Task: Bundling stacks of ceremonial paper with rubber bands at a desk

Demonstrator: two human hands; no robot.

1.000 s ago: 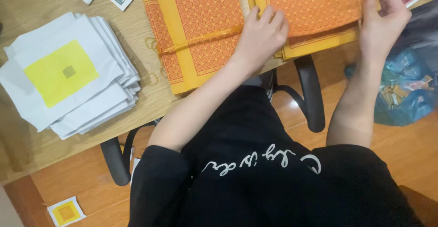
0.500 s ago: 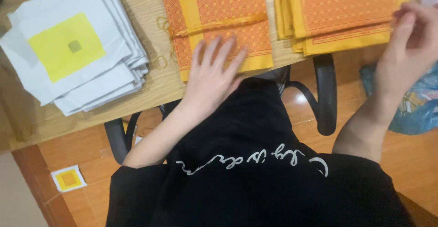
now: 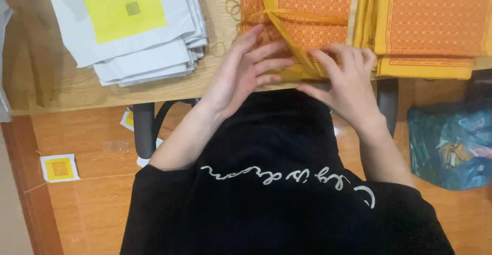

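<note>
Now both hands, left [image 3: 246,73] and right [image 3: 346,78], rest spread-fingered on the orange paper bundle's [image 3: 302,9] near edge.

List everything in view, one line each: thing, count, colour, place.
bound orange stack: one, orange and yellow patterned sheets, table centre, under both hands
rubber band: one, yellow, stretched across that stack
loose orange stack: one, table right
white stack: one, white with yellow squares, table left
table: one, light wood
floor sheet: one, white and yellow, floor left
bag: one, blue, floor right
left hand: on bound stack
right hand: at the band
</note>
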